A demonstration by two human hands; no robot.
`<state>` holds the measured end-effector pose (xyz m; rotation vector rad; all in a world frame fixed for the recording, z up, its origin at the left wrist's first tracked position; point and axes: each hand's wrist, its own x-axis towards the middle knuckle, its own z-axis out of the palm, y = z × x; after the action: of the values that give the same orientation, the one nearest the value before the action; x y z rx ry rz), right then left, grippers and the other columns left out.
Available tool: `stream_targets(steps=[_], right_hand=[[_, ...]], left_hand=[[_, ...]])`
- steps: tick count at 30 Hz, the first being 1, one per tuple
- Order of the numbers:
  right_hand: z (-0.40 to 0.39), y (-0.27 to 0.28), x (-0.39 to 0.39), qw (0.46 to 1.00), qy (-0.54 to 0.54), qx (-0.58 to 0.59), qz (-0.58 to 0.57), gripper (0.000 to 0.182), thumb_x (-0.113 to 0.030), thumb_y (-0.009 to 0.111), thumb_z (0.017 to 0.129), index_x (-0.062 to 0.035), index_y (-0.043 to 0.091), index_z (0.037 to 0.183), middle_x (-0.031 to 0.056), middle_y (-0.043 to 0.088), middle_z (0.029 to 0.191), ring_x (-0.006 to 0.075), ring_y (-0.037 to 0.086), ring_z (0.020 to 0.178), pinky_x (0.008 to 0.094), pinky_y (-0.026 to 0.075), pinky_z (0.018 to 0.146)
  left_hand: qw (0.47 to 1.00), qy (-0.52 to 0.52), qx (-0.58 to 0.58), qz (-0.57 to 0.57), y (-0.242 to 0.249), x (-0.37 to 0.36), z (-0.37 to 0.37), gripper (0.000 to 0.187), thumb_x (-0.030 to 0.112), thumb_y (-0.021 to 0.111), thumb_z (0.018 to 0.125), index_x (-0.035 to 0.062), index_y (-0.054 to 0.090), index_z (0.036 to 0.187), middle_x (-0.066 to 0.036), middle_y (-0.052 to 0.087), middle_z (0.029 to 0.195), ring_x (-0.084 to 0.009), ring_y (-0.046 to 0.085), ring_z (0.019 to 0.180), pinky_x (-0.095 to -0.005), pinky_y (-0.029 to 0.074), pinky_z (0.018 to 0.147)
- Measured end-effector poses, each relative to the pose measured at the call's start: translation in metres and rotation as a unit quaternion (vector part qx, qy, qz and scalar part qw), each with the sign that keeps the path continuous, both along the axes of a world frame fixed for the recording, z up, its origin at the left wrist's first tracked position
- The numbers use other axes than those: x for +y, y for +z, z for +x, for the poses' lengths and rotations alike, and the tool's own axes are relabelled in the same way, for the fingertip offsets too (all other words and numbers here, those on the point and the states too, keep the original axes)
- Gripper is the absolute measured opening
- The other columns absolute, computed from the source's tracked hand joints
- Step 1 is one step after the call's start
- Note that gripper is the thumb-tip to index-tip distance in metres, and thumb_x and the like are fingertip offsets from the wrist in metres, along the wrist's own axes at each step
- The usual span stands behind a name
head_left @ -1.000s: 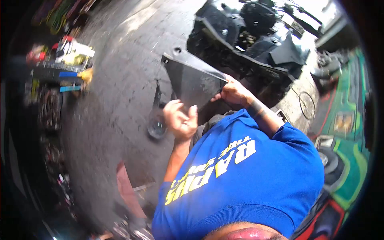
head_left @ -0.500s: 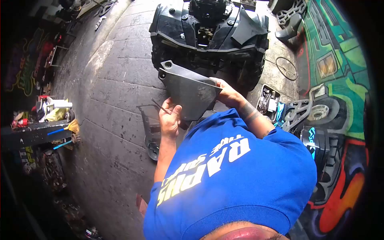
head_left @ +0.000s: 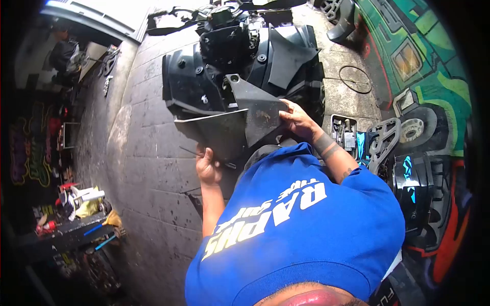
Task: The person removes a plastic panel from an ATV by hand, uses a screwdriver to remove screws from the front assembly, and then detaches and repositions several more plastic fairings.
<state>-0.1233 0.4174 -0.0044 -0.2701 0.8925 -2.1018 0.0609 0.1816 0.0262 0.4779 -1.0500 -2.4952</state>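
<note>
In front of the quad bike (head_left: 186,76), the right hand's (head_left: 297,121) fingers clamp a dark panel (head_left: 263,115), its long axis slanting forward-left to a holed tip. Overlapping it, panel 2 (head_left: 217,130) points left. The left hand's (head_left: 208,168) fingers clasp a thin rod (head_left: 190,151); any hold on panel 2 is unclear.

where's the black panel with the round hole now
In the head view, the black panel is just above centre, its right edge in the right hand, with the black vehicle beyond it and the left hand to its lower left.
</note>
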Motion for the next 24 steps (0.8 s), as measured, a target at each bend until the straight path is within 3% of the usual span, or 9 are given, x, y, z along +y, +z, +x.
stream_targets(steps=[4, 5, 13, 14, 16, 18, 19, 22, 24], right_hand=[[-0.046, -0.025, 0.003, 0.998, -0.03, 0.028, 0.039, 0.048, -0.013, 0.063, 0.084, -0.0009, 0.04, 0.125, 0.0098, 0.053, 0.115, 0.0172, 0.056, 0.099, 0.0302, 0.049, 0.083], [-0.052, -0.022, 0.002, 0.998, -0.046, 0.013, 0.047, 0.047, -0.013, 0.062, 0.084, -0.0015, 0.04, 0.124, 0.0094, 0.055, 0.113, 0.0174, 0.057, 0.098, 0.0313, 0.049, 0.081], [-0.112, -0.077, -0.032, 0.969, -0.202, -0.136, 0.05, 0.028, -0.016, 0.059, 0.087, -0.0153, 0.048, 0.112, -0.0016, 0.058, 0.103, 0.0142, 0.057, 0.092, 0.0413, 0.047, 0.078], [-0.124, -0.099, -0.041, 0.96, -0.228, -0.16, 0.031, 0.045, -0.014, 0.062, 0.085, -0.013, 0.039, 0.122, 0.0011, 0.058, 0.102, 0.0157, 0.059, 0.088, 0.0416, 0.05, 0.071], [-0.137, -0.105, -0.058, 0.95, -0.265, -0.159, 0.052, 0.037, -0.012, 0.064, 0.083, -0.0089, 0.044, 0.115, 0.0024, 0.058, 0.101, 0.0152, 0.059, 0.085, 0.0387, 0.051, 0.067], [-0.144, -0.108, -0.062, 0.954, -0.261, -0.122, 0.08, 0.034, -0.01, 0.064, 0.083, -0.0071, 0.047, 0.112, 0.0031, 0.059, 0.098, 0.0151, 0.059, 0.083, 0.0364, 0.051, 0.066], [-0.148, -0.101, -0.067, 0.957, -0.258, -0.084, 0.104, 0.031, -0.009, 0.064, 0.082, -0.0053, 0.05, 0.109, 0.0038, 0.059, 0.095, 0.015, 0.06, 0.081, 0.0342, 0.051, 0.064], [-0.144, -0.089, -0.07, 0.946, -0.298, -0.048, 0.12, 0.034, -0.009, 0.066, 0.08, -0.0018, 0.051, 0.11, 0.0042, 0.061, 0.089, 0.0128, 0.059, 0.077, 0.0272, 0.05, 0.064], [-0.143, -0.096, -0.064, 0.923, -0.289, 0.045, 0.249, 0.037, -0.01, 0.067, 0.08, 0.0006, 0.051, 0.111, 0.0061, 0.061, 0.093, 0.0118, 0.059, 0.078, 0.0259, 0.048, 0.067]], left_hand=[[0.993, 0.01, -0.112, 0.027, -0.033, -0.022, -0.018, 0.029, 0.026, 0.053, 0.09, 0.0127, 0.055, 0.115, -0.004, 0.063, 0.1, -0.0092, 0.057, 0.063, -0.0172, 0.039, 0.042], [0.99, -0.002, -0.136, 0.019, -0.041, -0.026, -0.023, 0.045, 0.045, 0.057, 0.084, 0.0103, 0.055, 0.113, -0.001, 0.062, 0.096, -0.0087, 0.056, 0.066, -0.0174, 0.037, 0.042], [0.979, -0.042, -0.087, 0.177, -0.073, -0.039, -0.071, 0.037, 0.042, 0.063, 0.081, 0.0113, 0.059, 0.101, 0.001, 0.06, 0.081, -0.01, 0.049, 0.056, -0.0206, 0.037, 0.041], [0.978, -0.06, -0.107, 0.168, -0.075, -0.042, -0.078, 0.032, 0.038, 0.063, 0.082, 0.0115, 0.059, 0.099, 0.002, 0.058, 0.078, -0.0089, 0.049, 0.054, -0.0201, 0.036, 0.04], [0.976, -0.076, -0.128, 0.16, -0.084, -0.055, -0.086, 0.028, 0.035, 0.063, 0.083, 0.0118, 0.058, 0.097, 0.003, 0.057, 0.075, -0.0079, 0.048, 0.053, -0.0195, 0.036, 0.039], [0.977, -0.089, -0.19, 0.041, -0.103, -0.074, -0.095, 0.026, 0.035, 0.061, 0.084, 0.0121, 0.06, 0.097, 0.003, 0.062, 0.08, -0.0053, 0.056, 0.058, -0.0174, 0.035, 0.037], [0.972, -0.077, -0.218, -0.031, -0.09, -0.072, -0.106, 0.029, 0.032, 0.064, 0.082, 0.0093, 0.056, 0.098, 0.005, 0.051, 0.066, -0.0032, 0.044, 0.045, -0.0183, 0.031, 0.036], [0.93, -0.057, -0.304, -0.199, -0.098, -0.101, -0.123, 0.036, 0.031, 0.067, 0.081, 0.0049, 0.052, 0.101, 0.005, 0.045, 0.064, -0.0034, 0.036, 0.041, -0.019, 0.029, 0.035], [0.9, -0.013, -0.359, -0.245, -0.105, -0.121, -0.139, 0.05, 0.029, 0.068, 0.081, -0.0034, 0.049, 0.113, 0.003, 0.048, 0.067, -0.0036, 0.032, 0.039, -0.0205, 0.025, 0.034]])
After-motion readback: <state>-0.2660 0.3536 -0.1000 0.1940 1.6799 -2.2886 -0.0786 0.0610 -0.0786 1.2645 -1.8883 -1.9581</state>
